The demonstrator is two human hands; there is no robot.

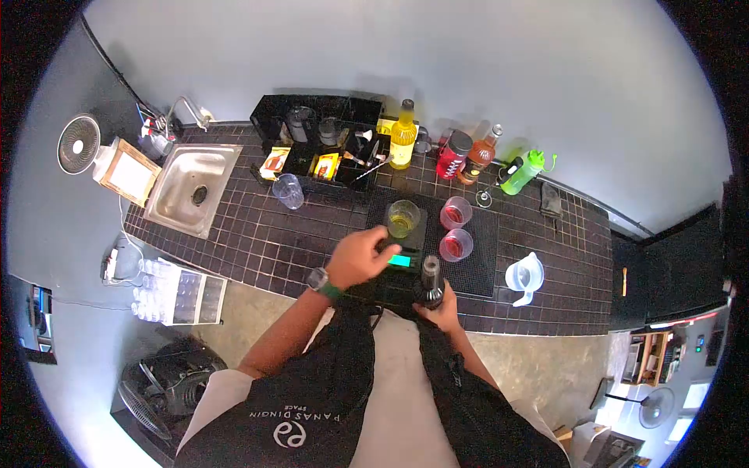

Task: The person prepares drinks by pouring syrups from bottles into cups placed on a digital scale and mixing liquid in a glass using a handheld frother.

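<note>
My left hand (357,259) is over the front of a black scale (413,246) with a lit display, fingers bent beside a clear cup of yellow-green liquid (402,221). Whether those fingers touch the cup or hold anything is unclear. My right hand (443,310) is wrapped round a dark bottle (430,287), upright near the counter's front edge. Right of the scale, two clear cups with red liquid, one farther (455,213) and one nearer (456,245), stand on a black mat (480,269).
Behind are a black organizer (316,178), a yellow bottle (402,140), a red jar (453,156), an orange-brown bottle (479,158) and a green bottle (524,173). An empty cup (289,192) and sink (195,187) are left; a clear pitcher (525,277) is right.
</note>
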